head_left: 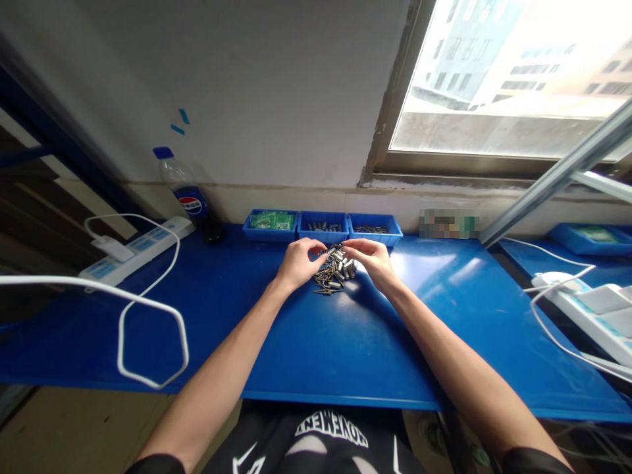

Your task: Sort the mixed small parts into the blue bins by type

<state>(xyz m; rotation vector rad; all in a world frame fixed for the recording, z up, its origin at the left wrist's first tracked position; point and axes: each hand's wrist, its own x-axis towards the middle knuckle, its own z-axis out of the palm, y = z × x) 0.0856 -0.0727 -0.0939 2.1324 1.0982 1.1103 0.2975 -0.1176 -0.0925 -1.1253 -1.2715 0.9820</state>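
Note:
A heap of small metal parts (336, 268) lies on the blue table, mixing slim dark and brassy pins with short silvery cylinders. At its left far side, my left hand (300, 262) has its thumb and index finger curved together in a pinch. From the right, my right hand (374, 258) reaches over the heap's far edge with thumb and forefinger close together. The fingertips of both hands touch or hover at the heap; anything between them is too small to make out.
Behind the heap stand three blue bins: one with green packets (271, 221), one with silvery parts (323, 226), one with dark pins (374, 228). A cola bottle (192, 201) and power strip (143, 247) are left. A white cable (185, 336) loops over the table (316, 359).

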